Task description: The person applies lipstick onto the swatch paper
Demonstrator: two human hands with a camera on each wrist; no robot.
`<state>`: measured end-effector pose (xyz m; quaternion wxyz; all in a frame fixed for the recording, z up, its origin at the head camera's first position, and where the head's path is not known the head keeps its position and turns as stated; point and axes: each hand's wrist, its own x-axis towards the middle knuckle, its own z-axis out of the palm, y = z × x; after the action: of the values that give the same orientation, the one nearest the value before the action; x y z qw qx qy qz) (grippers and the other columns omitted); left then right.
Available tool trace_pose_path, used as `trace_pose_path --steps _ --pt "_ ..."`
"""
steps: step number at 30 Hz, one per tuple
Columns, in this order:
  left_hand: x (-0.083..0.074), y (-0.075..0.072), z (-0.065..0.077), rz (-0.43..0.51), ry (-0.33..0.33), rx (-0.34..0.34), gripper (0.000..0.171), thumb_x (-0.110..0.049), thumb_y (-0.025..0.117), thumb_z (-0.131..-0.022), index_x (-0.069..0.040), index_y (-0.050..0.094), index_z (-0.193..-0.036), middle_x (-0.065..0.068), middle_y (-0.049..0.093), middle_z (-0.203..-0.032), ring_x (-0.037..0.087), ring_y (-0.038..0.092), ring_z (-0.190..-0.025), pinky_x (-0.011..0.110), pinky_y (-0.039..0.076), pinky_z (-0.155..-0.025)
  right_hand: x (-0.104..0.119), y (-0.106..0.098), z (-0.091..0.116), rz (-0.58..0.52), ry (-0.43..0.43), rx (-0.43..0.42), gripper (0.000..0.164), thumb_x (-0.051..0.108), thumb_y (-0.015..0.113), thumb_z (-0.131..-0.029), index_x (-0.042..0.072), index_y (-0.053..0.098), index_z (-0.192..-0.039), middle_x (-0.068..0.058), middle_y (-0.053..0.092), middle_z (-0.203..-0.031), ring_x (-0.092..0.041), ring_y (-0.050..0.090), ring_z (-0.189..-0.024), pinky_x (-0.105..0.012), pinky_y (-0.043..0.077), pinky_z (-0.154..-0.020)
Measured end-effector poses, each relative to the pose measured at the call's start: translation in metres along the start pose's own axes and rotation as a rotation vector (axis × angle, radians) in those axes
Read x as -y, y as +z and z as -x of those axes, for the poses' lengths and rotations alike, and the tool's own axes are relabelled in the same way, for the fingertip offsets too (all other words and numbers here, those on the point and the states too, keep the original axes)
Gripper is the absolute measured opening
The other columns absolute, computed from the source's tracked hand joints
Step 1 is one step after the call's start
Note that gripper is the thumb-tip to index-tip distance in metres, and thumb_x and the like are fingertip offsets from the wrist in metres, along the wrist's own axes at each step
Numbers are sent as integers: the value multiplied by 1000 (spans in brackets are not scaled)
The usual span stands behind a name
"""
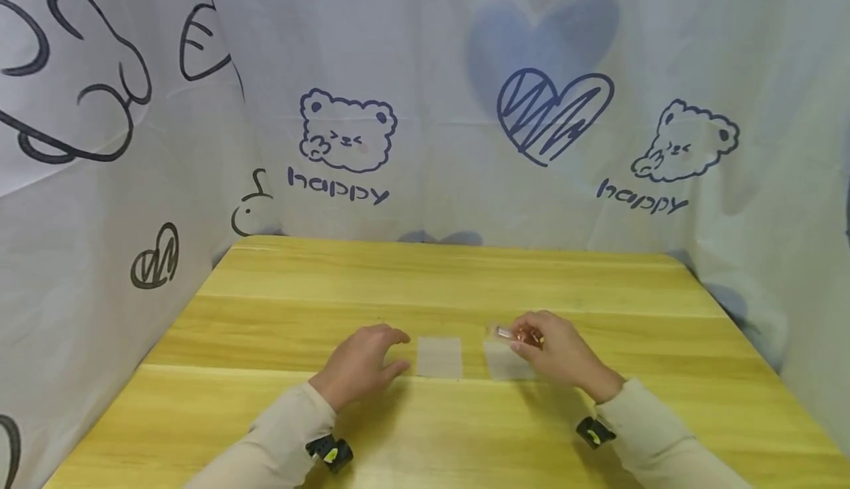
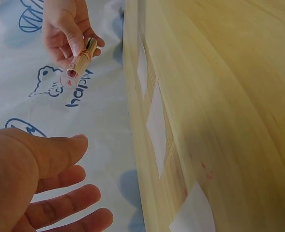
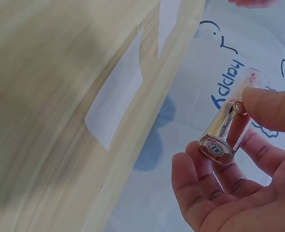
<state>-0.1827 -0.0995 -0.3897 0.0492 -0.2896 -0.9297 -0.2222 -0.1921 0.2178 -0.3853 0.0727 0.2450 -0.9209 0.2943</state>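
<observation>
My right hand holds a lipstick tube with a shiny gold body and a clear cap, pinched between thumb and fingers above the table. A round label shows on the tube's end in the right wrist view. Under it lies a white paper square, partly covered by the hand in the head view. Another white paper square lies to the left, between the two hands. My left hand hovers beside that square, fingers relaxed and apart, holding nothing.
The wooden table is ringed at the back and sides by a pale printed cloth. In the left wrist view a further white paper piece appears low in the frame, with small red specks on the wood nearby.
</observation>
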Motion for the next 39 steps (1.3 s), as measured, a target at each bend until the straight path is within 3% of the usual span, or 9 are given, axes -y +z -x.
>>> trace_pose_path --steps 15,26,39 --pt "-6 3 -7 -12 34 -25 31 -18 74 -87 -1 68 -112 13 68 -106 30 65 -96 43 53 -83 12 7 -11 -7 -13 14 10 10 70 -89 6 70 -98 4 58 -82 -10 48 -71 -26 43 -60" --pt "-9 7 -12 -7 31 9 34 -24 71 -90 -3 66 -117 12 68 -110 26 65 -98 41 53 -84 23 17 -18 -1 -55 27 11 11 71 -89 5 69 -98 5 56 -79 -9 45 -66 -25 41 -55" --pt "-17 6 -18 21 29 21 37 -25 71 -90 -3 65 -120 13 68 -110 25 65 -97 41 53 -83 31 30 -26 -47 -103 40 12 8 73 -87 4 66 -96 1 59 -85 -8 51 -72 -24 47 -62"
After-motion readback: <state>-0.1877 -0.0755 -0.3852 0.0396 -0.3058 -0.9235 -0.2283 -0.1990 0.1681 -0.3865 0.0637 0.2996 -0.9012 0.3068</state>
